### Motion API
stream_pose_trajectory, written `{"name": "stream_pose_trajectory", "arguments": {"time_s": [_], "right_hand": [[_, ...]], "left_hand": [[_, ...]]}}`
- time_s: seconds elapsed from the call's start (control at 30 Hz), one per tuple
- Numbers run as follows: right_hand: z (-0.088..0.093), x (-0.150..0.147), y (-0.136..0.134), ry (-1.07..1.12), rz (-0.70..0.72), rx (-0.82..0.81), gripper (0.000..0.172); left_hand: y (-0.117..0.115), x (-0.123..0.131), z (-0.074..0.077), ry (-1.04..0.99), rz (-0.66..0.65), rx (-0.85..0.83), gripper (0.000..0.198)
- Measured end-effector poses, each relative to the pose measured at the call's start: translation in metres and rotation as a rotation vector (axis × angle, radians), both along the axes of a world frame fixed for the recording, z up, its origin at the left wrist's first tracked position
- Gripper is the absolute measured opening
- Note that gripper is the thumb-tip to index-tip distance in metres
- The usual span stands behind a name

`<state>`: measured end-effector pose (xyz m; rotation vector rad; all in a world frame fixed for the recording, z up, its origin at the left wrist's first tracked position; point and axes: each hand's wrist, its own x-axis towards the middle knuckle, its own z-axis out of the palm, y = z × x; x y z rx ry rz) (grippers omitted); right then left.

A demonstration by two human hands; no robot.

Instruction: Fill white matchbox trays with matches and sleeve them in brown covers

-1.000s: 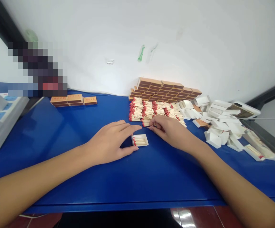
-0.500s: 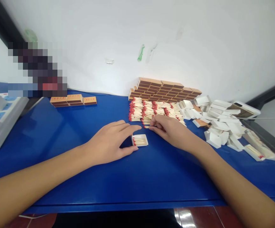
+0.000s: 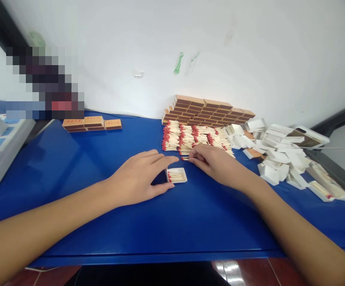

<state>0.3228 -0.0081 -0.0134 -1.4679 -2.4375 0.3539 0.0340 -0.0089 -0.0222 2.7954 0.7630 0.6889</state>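
Observation:
A small white matchbox tray (image 3: 177, 181) with several red-headed matches in it lies on the blue table. My left hand (image 3: 138, 176) is open around its left end. The thumb lies by the near edge and the index finger stretches past the far side, a small gap between finger and tray. Just behind the tray, my right hand (image 3: 211, 161) pinches a few matches (image 3: 185, 159) between thumb and index finger, heads pointing left. These are at the front of a large pile of matches (image 3: 187, 137), partly hidden by that hand.
Closed matchboxes (image 3: 210, 111) are stacked against the wall behind the pile. More matchboxes (image 3: 84, 123) stand at the left, near a power strip (image 3: 8, 155). White empty trays (image 3: 280, 153) lie heaped at the right, by a phone-like object (image 3: 312, 136).
My right fingers have drawn a few matches slightly forward from the pile's front edge. My left hand and the tray hold their place; the view has shifted a little.

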Motion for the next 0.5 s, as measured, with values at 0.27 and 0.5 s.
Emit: {"name": "stream_pose_trajectory", "arguments": {"time_s": [0.27, 0.5], "right_hand": [[0.014, -0.021, -0.023, 0.099, 0.041, 0.018, 0.013], [0.007, -0.039, -0.037, 0.036, 0.148, 0.045, 0.008]], "left_hand": [[0.001, 0.000, 0.001, -0.007, 0.014, 0.010, 0.051], [0.001, 0.001, 0.001, -0.030, 0.007, 0.039, 0.052]]}}
